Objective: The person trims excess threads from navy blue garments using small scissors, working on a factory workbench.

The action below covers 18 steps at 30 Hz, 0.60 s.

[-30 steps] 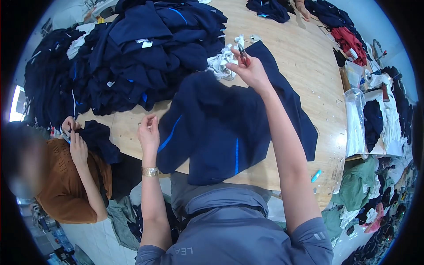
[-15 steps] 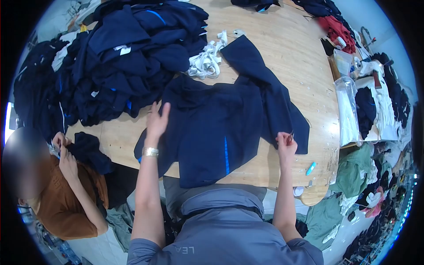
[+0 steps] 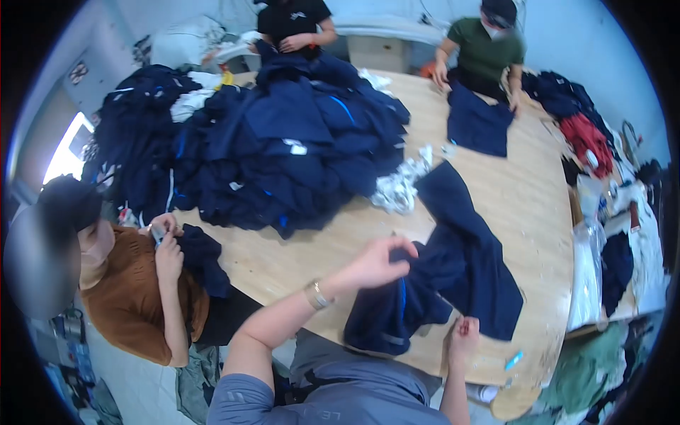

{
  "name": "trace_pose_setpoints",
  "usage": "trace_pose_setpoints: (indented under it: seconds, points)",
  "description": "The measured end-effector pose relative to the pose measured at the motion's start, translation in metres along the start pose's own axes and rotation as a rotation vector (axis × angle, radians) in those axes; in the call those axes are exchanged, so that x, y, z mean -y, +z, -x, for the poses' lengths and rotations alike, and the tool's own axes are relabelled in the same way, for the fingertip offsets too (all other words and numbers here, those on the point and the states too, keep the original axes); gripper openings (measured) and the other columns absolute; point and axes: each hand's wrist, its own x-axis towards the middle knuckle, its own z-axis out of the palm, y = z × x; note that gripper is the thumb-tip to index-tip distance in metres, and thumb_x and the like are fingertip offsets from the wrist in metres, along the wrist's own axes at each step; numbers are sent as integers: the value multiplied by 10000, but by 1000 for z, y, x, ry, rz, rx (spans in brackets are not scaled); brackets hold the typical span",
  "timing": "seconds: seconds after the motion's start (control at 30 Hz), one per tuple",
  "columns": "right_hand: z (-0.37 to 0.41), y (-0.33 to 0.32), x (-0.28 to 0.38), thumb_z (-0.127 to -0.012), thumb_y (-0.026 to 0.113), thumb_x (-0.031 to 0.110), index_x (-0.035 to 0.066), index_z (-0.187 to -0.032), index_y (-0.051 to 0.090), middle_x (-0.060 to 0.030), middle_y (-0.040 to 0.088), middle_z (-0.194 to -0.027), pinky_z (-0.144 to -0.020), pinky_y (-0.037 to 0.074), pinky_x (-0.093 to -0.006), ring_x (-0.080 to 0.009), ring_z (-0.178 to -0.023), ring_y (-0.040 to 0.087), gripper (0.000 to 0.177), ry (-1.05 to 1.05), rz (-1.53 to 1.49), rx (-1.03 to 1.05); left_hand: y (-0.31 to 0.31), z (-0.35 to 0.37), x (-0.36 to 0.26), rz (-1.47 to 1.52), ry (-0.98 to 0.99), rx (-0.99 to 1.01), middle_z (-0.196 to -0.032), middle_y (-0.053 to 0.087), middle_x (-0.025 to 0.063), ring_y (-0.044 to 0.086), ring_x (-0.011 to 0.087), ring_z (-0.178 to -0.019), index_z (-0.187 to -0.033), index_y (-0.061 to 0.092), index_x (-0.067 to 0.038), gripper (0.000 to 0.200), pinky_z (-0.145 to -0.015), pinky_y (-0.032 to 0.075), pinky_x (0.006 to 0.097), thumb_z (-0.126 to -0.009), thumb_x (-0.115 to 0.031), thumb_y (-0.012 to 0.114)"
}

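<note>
My left hand [image 3: 381, 263] reaches across my front, fingers curled with the thumb against them, on an upper edge of a navy garment [image 3: 382, 322]. The cloth is bunched and partly folded over, with a bright blue stripe showing. My right hand [image 3: 464, 334] is closed low by the table's front edge, around a small dark-red tool mostly hidden in the fingers. Just beyond that hand lies another navy piece [image 3: 485, 283], long and folded at an angle, touching the first. A small turquoise object [image 3: 514, 360] lies to the right of my right hand.
A large heap of navy garments [image 3: 276, 149] covers the left of the wooden table [image 3: 538, 234]. White strips [image 3: 402, 185] lie beside it. A co-worker in brown [image 3: 142, 283] sits left; two others [image 3: 294, 25], [image 3: 489, 57] work at the far side. Clothes pile up at right.
My left hand has swung right and carried the garment's left side over, bunching it. My view has lifted and turned left, bringing in the far co-workers. The right hand keeps its small tool.
</note>
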Motion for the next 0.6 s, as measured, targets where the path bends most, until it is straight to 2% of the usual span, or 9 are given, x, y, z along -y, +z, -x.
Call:
trace_pose_setpoints:
  seconds: [0.13,0.17,0.27,0.3,0.33,0.37,0.47,0.53,0.6]
  points:
    - [-2,1,4,-853,635,66,15,-694,503,-32,441,-680,-473,326,-260,-107,-519,374,213,-9,38,12,-120,-47,-104,-150,170,-368,-854,596,10,549,76,-772,-830,633,-29,133,-735,450,225,-703,6,613]
    - [-2,1,7,-845,641,58,18,-684,500,-40,451,-677,-467,327,-266,-114,-511,383,218,-10,31,8,-152,-58,-124,-19,177,-481,-845,619,45,575,114,-809,-832,637,-16,122,-740,466,258,-713,0,616]
    - [-2,-1,12,-832,650,51,20,-672,499,-52,465,-675,-466,333,-280,-133,-505,395,222,-60,64,11,-256,-99,-160,61,347,-1035,-947,630,52,575,112,-888,-849,634,-47,89,-794,459,269,-818,-121,595]
    - [-2,-2,12,-829,651,50,20,-671,499,-54,467,-675,-468,336,-284,-138,-505,397,222,-88,81,16,-309,-109,-161,167,402,-1031,-1006,622,81,586,145,-929,-1076,563,-5,291,-826,475,302,-828,-143,626]
    - [-1,-3,12,-829,652,52,19,-668,499,-55,468,-675,-469,336,-285,-140,-506,397,224,-90,91,18,-305,-108,-185,242,543,-1135,-1116,583,125,574,211,-1021,-1313,347,6,610,-911,451,400,-830,-191,664]
    - [-1,-3,14,-828,653,53,18,-665,499,-55,469,-675,-470,336,-287,-142,-507,397,227,-94,96,19,-329,-105,-187,102,501,-1193,-1213,529,154,539,283,-1108,-1394,166,-25,794,-973,386,515,-830,-228,687]
    - [-1,3,3,-827,653,55,18,-660,499,-55,470,-677,-475,336,-291,-143,-512,397,230,-101,116,31,-327,-95,-181,-93,449,-1200,-1241,514,155,487,266,-1192,-1383,216,-53,771,-1004,323,557,-818,-261,698]
    - [0,0,3,-825,653,58,18,-660,499,-59,471,-685,-480,339,-298,-150,-515,402,229,-49,75,59,-252,-90,-170,-57,418,-966,-1191,537,82,502,137,-1083,-1331,361,-84,670,-878,407,318,-811,-342,695]
    - [-5,-6,15,-821,655,63,16,-661,500,-68,475,-701,-486,346,-307,-163,-515,413,228,52,-26,103,-199,-82,-137,-29,388,-759,-1086,571,18,539,106,-951,-1218,505,-83,500,-761,439,265,-817,-313,696]
